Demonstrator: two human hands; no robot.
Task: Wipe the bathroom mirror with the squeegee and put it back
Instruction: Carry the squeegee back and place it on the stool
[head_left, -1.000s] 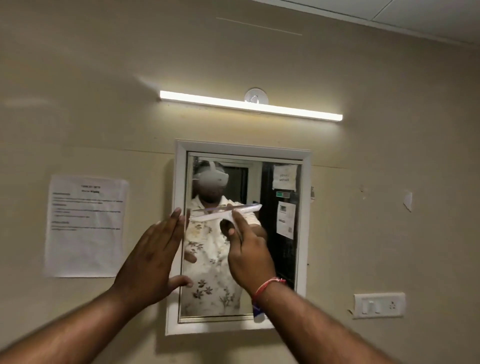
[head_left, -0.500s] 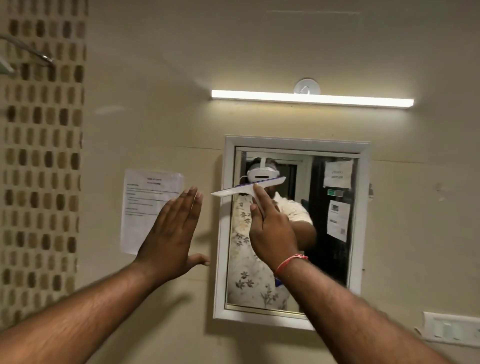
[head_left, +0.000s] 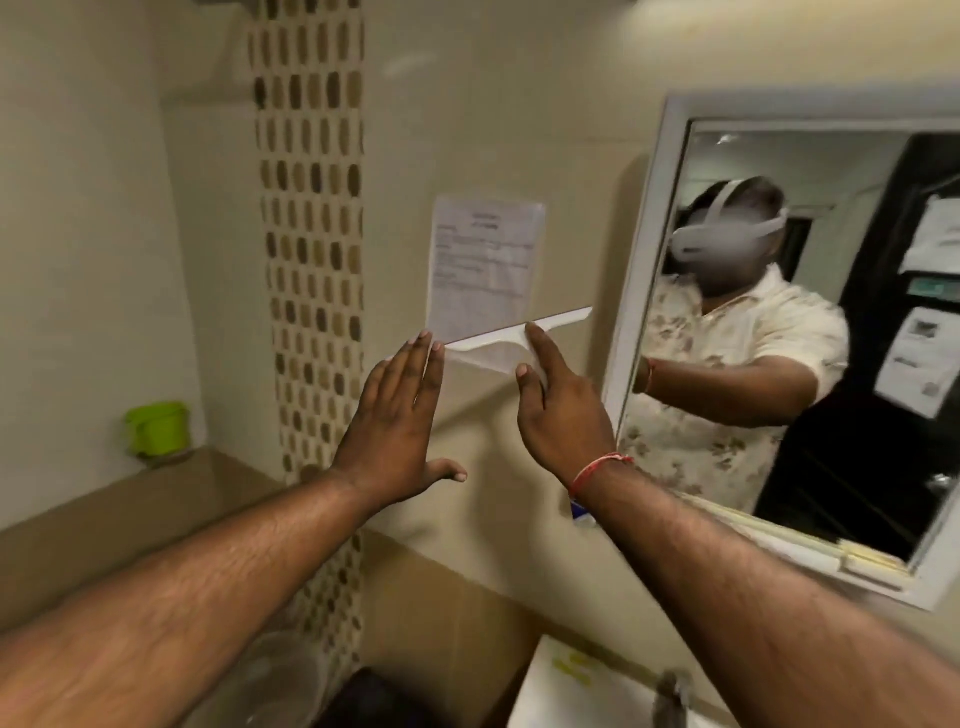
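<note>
The right hand (head_left: 558, 410) grips the squeegee (head_left: 511, 340), its blade running left-right, left of the mirror (head_left: 644, 291); the flat, empty left hand (head_left: 397, 415) touches its left end.

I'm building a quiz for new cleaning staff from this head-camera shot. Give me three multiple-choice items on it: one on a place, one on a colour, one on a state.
1. Where is the squeegee relative to the mirror?
A. Pressed on the glass
B. Left of the frame, in front of the wall
C. Lying in the sink

2. What colour is the small container on the ledge at left?
A. Green
B. Red
C. Black

3. How is the left hand?
A. Clenched in a fist
B. Wrapped round the squeegee handle
C. Open and flat, fingers straight

Answers:
1. B, since the blade crosses the paper notice and ends short of the mirror frame.
2. A, it is bright lime green.
3. C, the palm is spread while the right hand holds the squeegee.
</note>
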